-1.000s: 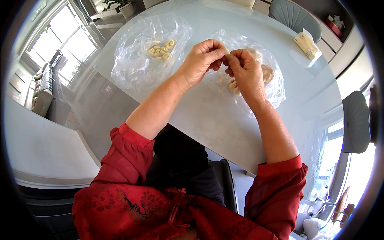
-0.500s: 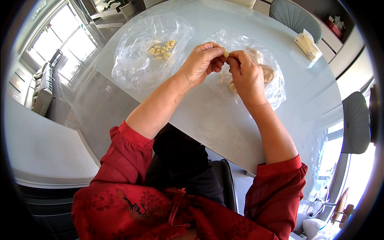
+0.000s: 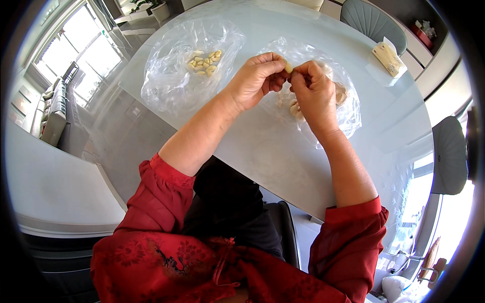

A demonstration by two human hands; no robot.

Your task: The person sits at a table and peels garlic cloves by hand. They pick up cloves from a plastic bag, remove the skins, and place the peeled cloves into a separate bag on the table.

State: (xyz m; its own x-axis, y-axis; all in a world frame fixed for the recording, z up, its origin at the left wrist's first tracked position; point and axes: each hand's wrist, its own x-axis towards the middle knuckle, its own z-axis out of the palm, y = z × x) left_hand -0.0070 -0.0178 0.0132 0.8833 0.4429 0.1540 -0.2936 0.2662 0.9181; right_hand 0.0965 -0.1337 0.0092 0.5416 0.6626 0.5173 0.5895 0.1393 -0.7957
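Note:
A pale garlic clove (image 3: 288, 66) is pinched in the fingertips of my left hand (image 3: 252, 81), above the table. Thumb and finger of my right hand (image 3: 317, 96) close on the same clove from its right side; any bit of skin between them is too small to make out. Under my right hand lies a clear plastic bag (image 3: 349, 117) with garlic bulbs (image 3: 341, 93) and cloves in their skins, partly hidden by the hand. To the left, peeled garlic cloves (image 3: 204, 63) are heaped on another clear plastic bag (image 3: 169, 81).
Both bags rest on a glossy pale table (image 3: 268, 146) with a rounded far edge. A tissue pack (image 3: 388, 58) lies at its far right. Grey chairs (image 3: 374, 25) stand around it, and a sofa (image 3: 54, 113) is off to the left.
My right hand has shifted slightly right and turned a little, its fingertips still at the clove. More of the clove shows between the hands. My left hand has barely moved.

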